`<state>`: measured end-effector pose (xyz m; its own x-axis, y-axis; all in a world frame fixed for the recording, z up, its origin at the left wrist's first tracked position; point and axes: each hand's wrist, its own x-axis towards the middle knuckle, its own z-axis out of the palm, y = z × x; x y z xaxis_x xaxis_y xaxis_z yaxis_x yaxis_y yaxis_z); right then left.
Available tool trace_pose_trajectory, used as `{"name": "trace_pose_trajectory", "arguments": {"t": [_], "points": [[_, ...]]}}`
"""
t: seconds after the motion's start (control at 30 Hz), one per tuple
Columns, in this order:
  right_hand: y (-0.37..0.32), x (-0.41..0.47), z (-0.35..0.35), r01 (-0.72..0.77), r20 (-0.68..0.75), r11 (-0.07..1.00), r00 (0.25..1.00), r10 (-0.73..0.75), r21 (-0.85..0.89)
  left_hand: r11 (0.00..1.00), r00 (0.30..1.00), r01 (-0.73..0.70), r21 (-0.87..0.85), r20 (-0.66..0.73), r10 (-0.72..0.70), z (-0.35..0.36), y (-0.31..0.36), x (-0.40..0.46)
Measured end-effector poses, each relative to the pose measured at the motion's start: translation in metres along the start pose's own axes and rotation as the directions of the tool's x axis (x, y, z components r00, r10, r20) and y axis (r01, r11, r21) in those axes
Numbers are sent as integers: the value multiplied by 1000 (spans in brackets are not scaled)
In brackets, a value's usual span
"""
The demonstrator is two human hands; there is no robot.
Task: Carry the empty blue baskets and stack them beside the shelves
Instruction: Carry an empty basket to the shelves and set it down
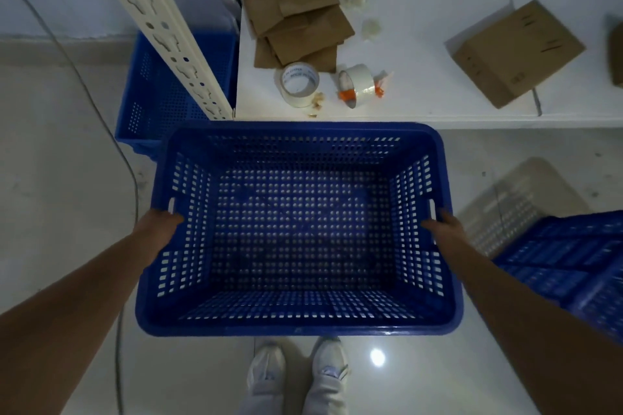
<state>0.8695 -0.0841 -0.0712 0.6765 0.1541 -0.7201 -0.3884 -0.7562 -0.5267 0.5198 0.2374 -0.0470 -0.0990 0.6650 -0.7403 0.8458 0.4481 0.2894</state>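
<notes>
An empty blue perforated basket [296,328] hangs level in front of me above the floor. My left hand [161,221] grips its left rim by the handle slot. On the opposite rim, my right hand [443,224] holds the same way. Another blue basket [158,101] sits on the floor at the upper left, partly hidden behind a cream slotted shelf post [161,30]. At the right edge lies more blue basket material [566,259], seemingly upside down.
A low white shelf board [421,54] ahead carries flattened brown cardboard [296,7], two tape rolls [300,81], and a closed carton [515,50]. A cable [131,178] trails down the left floor. My white shoes [296,371] stand below the basket.
</notes>
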Motion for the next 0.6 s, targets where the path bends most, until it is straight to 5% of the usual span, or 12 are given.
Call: {"name": "trace_pose_trajectory", "arguments": {"t": [0.1,0.2,0.3,0.4,0.6], "points": [[-9,-36,7,83,158,956,987,-39,-282,989,995,-38,144,99,23,11,16,-31],[-13,-68,0,270,291,773,950,-116,-574,939,967,-181,291,226,116,19,33,-71],[-21,-98,-18,331,306,633,940,-153,-700,641,875,-475,603,402,270,18,53,-115],[-32,-130,-40,263,189,721,965,-184,-641,378,752,-657,652,536,383,21,80,-161],[-43,-229,-116,111,5,867,992,-124,-486,103,586,-778,620,657,475,6,126,-271]]}}
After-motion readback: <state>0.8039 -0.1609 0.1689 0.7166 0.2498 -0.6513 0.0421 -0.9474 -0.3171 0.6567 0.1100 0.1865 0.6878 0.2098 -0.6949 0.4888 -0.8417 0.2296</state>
